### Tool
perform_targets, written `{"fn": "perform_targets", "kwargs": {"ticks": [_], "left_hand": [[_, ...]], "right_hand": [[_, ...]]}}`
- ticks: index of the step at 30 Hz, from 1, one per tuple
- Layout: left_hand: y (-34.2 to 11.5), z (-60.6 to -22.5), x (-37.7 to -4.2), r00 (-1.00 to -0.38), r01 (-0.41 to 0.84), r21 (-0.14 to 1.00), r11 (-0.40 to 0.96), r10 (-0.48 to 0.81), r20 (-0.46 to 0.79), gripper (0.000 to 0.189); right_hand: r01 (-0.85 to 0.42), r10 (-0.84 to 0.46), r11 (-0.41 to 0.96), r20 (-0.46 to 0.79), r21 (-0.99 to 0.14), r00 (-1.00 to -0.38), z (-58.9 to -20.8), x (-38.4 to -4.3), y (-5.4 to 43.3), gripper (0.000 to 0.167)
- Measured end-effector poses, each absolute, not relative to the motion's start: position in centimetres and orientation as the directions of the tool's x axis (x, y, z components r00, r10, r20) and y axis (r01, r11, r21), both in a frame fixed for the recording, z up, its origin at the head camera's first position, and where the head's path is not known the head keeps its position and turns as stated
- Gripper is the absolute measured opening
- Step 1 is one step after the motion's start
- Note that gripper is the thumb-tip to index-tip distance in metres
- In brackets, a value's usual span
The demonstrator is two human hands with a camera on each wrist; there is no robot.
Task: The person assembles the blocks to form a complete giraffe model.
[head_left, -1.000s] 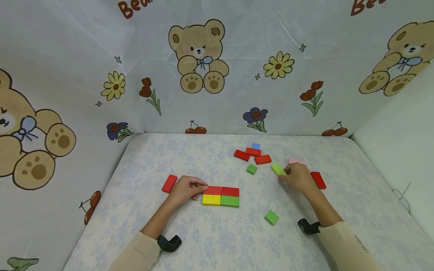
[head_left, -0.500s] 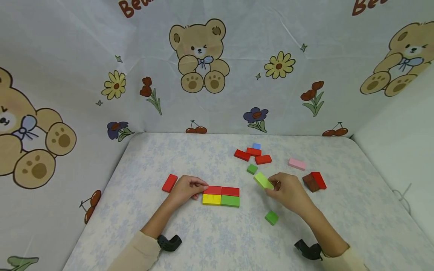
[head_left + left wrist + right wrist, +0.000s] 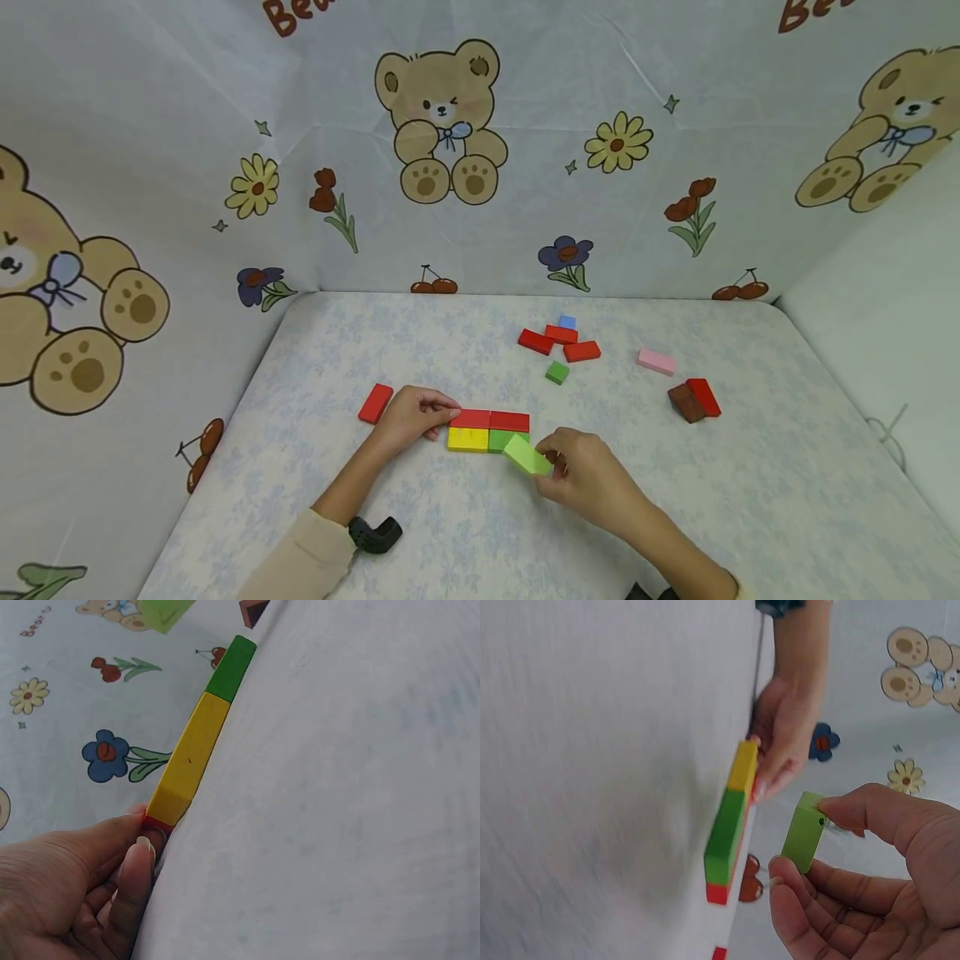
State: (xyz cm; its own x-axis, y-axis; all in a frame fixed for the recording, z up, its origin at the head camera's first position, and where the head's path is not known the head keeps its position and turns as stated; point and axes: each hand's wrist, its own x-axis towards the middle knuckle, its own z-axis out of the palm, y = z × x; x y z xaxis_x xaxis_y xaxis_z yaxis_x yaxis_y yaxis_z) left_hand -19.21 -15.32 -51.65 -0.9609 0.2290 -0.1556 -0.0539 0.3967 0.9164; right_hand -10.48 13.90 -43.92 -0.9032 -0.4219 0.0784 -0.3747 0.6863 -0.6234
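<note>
Four-sided flat blocks lie together as a rectangle: a left red block (image 3: 472, 419) and a right red block (image 3: 510, 422) at the back, a yellow block (image 3: 468, 440) and a green block (image 3: 497, 441) in front. My left hand (image 3: 412, 415) pinches the left red block's outer end with thumb and finger. Between the thumb and fingers of my right hand (image 3: 592, 475) is a light green block (image 3: 803, 838), tilted and raised off the table. In the head view it partly covers the green block's right end; the right wrist view shows it apart from the rectangle.
Another red block (image 3: 376, 403) lies left of my left hand. Several red blocks (image 3: 582, 351), a blue block (image 3: 567, 322) and a small green block (image 3: 557, 372) lie farther back. Rightward are a pink block (image 3: 657, 362) and a brown block (image 3: 686, 402) beside a red one (image 3: 703, 397).
My right hand has carried the light green block leftward and nearer, from the back right to the rectangle. It now hides the small green block at front right. My left hand stays put.
</note>
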Motion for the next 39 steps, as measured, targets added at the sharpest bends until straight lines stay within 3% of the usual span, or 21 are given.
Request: {"fn": "perform_targets", "kwargs": {"ticks": [9,21,34,39], "left_hand": [[-15.4,-51.8,-19.3,-0.962,-0.049,0.917,0.396,0.227,-0.149,0.018],[-15.6,-51.8,-19.6,-0.961,-0.037,0.920,0.391,0.240,-0.140,0.016],[-15.4,-51.7,-19.5,-0.958,-0.050,0.920,0.389,0.241,-0.154,0.016],[-15.4,-51.7,-19.4,-0.958,-0.057,0.920,0.388,0.237,-0.159,0.015]], "right_hand": [[-0.416,-0.492,0.686,0.042,-0.597,-0.870,-45.4,-10.2,11.8,0.021],[-0.278,-0.401,0.815,-0.149,-0.509,-0.904,-46.1,-10.5,10.1,0.025],[-0.296,-0.528,0.696,-0.186,-0.654,-0.829,-46.2,-10.7,10.8,0.023],[-0.327,-0.569,0.676,-0.187,-0.661,-0.800,-46.3,-11.0,10.8,0.022]]}}
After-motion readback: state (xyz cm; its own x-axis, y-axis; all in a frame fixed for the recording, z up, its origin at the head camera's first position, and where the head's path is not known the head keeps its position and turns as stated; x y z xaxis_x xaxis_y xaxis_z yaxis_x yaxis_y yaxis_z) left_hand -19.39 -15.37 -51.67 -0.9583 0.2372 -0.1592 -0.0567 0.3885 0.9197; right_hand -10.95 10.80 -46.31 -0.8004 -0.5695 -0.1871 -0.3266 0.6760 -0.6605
